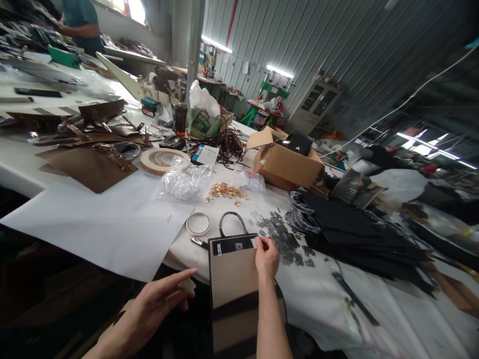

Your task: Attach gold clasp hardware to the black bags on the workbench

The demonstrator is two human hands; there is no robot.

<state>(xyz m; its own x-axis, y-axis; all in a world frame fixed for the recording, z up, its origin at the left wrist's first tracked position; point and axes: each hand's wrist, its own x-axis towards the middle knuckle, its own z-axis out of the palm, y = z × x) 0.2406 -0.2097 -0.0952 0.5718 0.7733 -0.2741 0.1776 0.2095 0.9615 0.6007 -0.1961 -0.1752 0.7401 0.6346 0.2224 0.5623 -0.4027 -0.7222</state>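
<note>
A beige and black bag panel (235,279) hangs over the table's front edge, its black looped handle (232,214) lying at the top. On its black upper band sits a small square metal plate (239,246). My right hand (267,257) is closed in a pinch at the panel's top right corner, on a small whitish piece (255,243). Left of the panel, apart from it, is my left hand (160,296), index finger stretched out. A small pale piece (188,284) is tucked among its lower fingers. A dark strap with a metal end (198,242) lies beside the panel.
Loose metal plates (282,234) are scattered right of the panel, near stacked black pieces (348,234). Behind are a tape roll (197,224), gold fittings (226,191) and a cardboard box (288,164). White paper (101,229) overhangs the left edge. Another person (82,27) stands far left.
</note>
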